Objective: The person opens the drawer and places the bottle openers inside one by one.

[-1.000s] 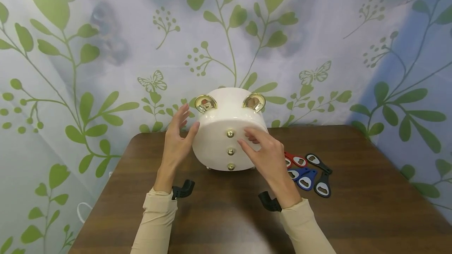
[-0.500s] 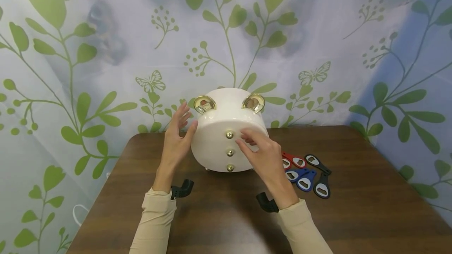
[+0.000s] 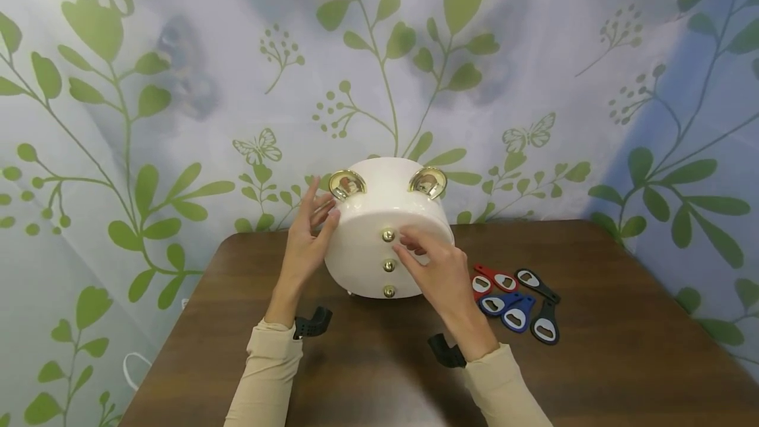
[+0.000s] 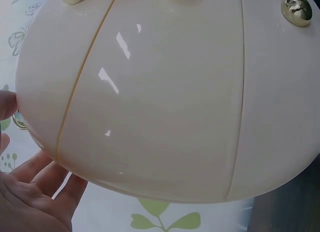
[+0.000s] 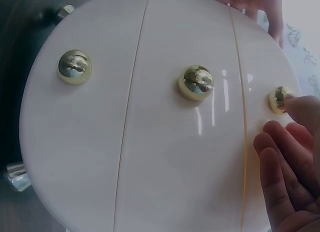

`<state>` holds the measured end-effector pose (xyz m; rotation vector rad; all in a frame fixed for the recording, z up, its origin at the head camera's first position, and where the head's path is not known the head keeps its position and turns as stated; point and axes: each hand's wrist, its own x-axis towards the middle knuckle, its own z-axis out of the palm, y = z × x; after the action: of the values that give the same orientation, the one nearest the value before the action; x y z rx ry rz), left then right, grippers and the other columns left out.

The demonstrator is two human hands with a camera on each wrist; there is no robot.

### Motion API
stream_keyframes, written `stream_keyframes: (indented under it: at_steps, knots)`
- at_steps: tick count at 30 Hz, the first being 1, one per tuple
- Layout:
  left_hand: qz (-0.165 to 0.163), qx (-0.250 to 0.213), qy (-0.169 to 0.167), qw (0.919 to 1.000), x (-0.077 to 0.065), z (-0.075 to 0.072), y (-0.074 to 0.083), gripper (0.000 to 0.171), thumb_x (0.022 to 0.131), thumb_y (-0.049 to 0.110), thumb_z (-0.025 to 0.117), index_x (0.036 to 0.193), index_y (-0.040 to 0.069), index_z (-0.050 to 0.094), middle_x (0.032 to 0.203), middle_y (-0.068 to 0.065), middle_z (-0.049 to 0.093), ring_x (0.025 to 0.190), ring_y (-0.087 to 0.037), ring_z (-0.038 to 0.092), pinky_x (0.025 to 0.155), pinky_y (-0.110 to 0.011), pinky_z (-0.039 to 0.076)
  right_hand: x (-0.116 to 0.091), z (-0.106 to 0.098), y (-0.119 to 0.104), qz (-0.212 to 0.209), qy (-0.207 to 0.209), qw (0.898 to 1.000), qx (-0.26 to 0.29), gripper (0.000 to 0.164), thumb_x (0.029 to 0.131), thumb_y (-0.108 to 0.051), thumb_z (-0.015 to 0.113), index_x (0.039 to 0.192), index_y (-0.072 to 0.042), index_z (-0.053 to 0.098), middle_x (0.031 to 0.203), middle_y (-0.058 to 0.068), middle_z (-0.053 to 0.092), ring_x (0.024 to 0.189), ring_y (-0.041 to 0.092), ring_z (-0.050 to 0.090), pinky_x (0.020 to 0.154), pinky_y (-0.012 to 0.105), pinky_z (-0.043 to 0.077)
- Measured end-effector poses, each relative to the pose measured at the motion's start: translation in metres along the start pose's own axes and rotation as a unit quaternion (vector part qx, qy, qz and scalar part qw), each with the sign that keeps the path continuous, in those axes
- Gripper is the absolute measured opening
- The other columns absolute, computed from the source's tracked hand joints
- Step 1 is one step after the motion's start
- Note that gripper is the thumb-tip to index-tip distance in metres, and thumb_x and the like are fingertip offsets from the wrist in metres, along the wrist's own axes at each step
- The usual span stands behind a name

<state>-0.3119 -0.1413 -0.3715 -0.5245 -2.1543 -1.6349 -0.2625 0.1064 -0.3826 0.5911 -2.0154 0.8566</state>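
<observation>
Right hand (image 3: 440, 272) half-hid the top knob (image 5: 278, 100), couldn't tell its grip; left hand (image 3: 307, 236) spread wide beside box (image 3: 358, 256) edge, room out front.

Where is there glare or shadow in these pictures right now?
Head view: soft shadow on the table in front of the white box; left wrist: bright glare streaks on its front; right wrist: similar streaks beside the middle gold knob.
</observation>
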Motion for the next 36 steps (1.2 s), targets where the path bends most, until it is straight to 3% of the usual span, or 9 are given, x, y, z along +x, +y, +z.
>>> stream_keyframes:
  at_steps: [8, 17, 36]
  knots:
    - [-0.014, 0.005, -0.014, 0.9998, 0.001, -0.0002, -0.0011, 0.068, 0.106, 0.037, 0.059, 0.16, 0.052, 0.022, 0.151, -0.007, 0.054, 0.138, -0.028, 0.055, 0.109, -0.058, 0.049, -0.0002, 0.0031, -0.0031, 0.003, -0.011, 1.0, 0.01, 0.027, 0.084, -0.02, 0.088, 0.108, -0.014, 0.078, 0.092, 0.002, 0.08, 0.083, 0.015, 0.077, 0.071, 0.037, 0.065]
    - [-0.003, 0.029, -0.047, 0.9984, 0.0029, -0.0013, -0.0019, 0.061, 0.109, 0.036, 0.051, 0.162, 0.047, 0.022, 0.156, -0.011, 0.049, 0.143, -0.03, 0.05, 0.112, -0.058, 0.046, 0.0007, 0.0085, -0.0061, -0.008, -0.014, 1.0, 0.027, 0.03, 0.083, -0.016, 0.088, 0.11, -0.012, 0.076, 0.095, 0.003, 0.08, 0.083, 0.015, 0.078, 0.07, 0.034, 0.065]
    - [0.006, 0.042, -0.041, 0.9983, 0.0031, -0.0016, 0.0029, 0.064, 0.107, 0.035, 0.057, 0.164, 0.04, 0.026, 0.151, -0.009, 0.056, 0.135, -0.033, 0.058, 0.101, -0.061, 0.054, 0.0013, 0.0077, -0.0046, -0.002, -0.009, 1.0, 0.022, 0.026, 0.085, -0.018, 0.087, 0.108, -0.014, 0.075, 0.092, 0.0, 0.08, 0.078, 0.015, 0.077, 0.067, 0.036, 0.064]
